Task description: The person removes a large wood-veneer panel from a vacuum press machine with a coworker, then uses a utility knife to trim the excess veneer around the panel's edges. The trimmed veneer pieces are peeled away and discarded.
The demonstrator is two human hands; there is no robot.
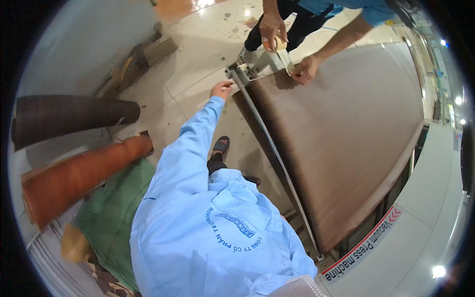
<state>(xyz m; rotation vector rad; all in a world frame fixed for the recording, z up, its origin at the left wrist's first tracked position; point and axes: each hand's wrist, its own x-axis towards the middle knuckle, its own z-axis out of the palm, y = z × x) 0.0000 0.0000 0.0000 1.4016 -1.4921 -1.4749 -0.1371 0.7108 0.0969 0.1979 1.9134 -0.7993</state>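
Note:
My left arm, in a light blue sleeve, reaches forward to the near corner of a wide dark brown sheet [341,138] lying on a table. My left hand [221,89] has curled fingers at the end of the metal rail [269,143] along the sheet's left edge; its grip is too small to make out. My right hand is out of sight. Across the corner a co-worker in blue holds a roll of tape [280,45] in one hand [271,28] and presses the strip onto the sheet with the other hand [305,70].
A dark brown roll [74,116] and an orange-brown roll [79,175] lie on the tiled floor to my left, beside a green sack [114,213]. Wooden pieces [141,57] lie farther off. A white machine top [435,208] borders the table's right side.

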